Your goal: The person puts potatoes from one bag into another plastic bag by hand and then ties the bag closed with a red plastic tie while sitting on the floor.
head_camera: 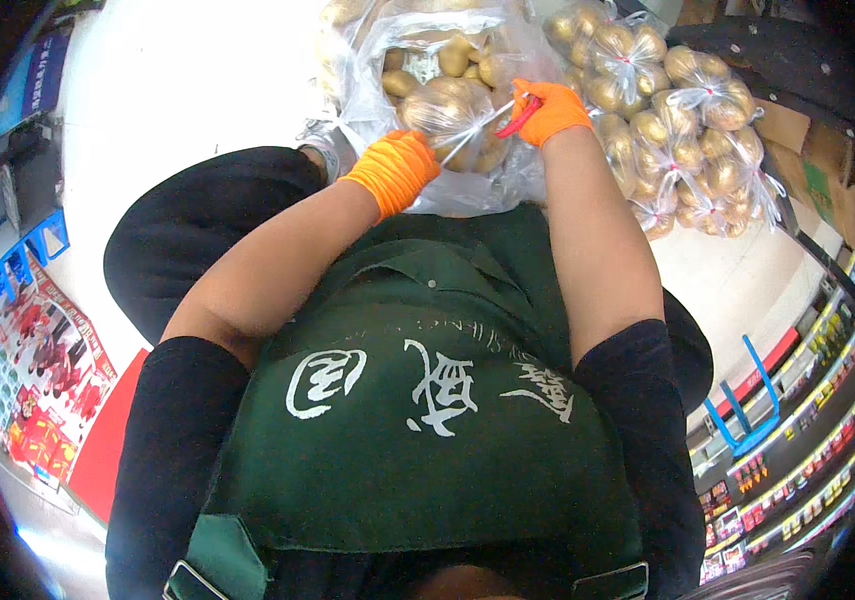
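A clear plastic bag of potatoes (438, 109) lies inside a larger open plastic sack (367, 64) with loose potatoes (456, 56). Its twisted plastic end (466, 136) is stretched taut between my two hands. My left hand (397, 171), in an orange glove, is closed on the near end of the strip. In a matching glove, my right hand (553, 114) pinches the far end and also holds a thin red item (521, 120), perhaps a bundle of ties. My left fingertips are partly hidden.
Several tied bags of potatoes (671, 161) are piled on the pale floor at the right, their necks bound in red. Cardboard boxes (817, 150) stand beyond them. Stocked store shelves (795, 450) line the lower right. My bent knee (194, 217) is left of the sack.
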A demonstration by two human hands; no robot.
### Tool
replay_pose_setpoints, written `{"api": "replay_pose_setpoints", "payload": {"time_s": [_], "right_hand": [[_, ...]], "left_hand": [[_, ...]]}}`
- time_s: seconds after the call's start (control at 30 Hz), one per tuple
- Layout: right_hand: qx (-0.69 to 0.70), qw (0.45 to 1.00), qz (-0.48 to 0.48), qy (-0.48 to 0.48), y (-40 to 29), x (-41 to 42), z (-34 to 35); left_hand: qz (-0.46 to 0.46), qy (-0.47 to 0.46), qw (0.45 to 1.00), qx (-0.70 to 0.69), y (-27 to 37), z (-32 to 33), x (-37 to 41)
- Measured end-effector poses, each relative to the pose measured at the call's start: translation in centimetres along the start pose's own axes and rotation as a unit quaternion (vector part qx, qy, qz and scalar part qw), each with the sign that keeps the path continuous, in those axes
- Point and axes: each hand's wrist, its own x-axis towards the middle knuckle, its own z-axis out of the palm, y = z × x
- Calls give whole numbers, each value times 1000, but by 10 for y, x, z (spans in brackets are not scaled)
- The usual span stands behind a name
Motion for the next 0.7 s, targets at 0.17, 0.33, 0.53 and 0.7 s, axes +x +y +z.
{"api": "replay_pose_setpoints", "payload": {"time_s": [0.17,0.33,0.53,0.7], "right_hand": [[29,999,19,-26,0,-39,19],[-190,966,32,-169,1,-92,20],[-389,896,-169,-136,19,-91,28],[-586,726,-329,146,8,-53,11]], "left_hand": [[23,115,938,-328,-16,-21,-1],[-117,128,563,-808,-3,-31,38],[-79,245,627,-735,3,-7,58],[-193,127,718,-657,-19,1,35]]}}
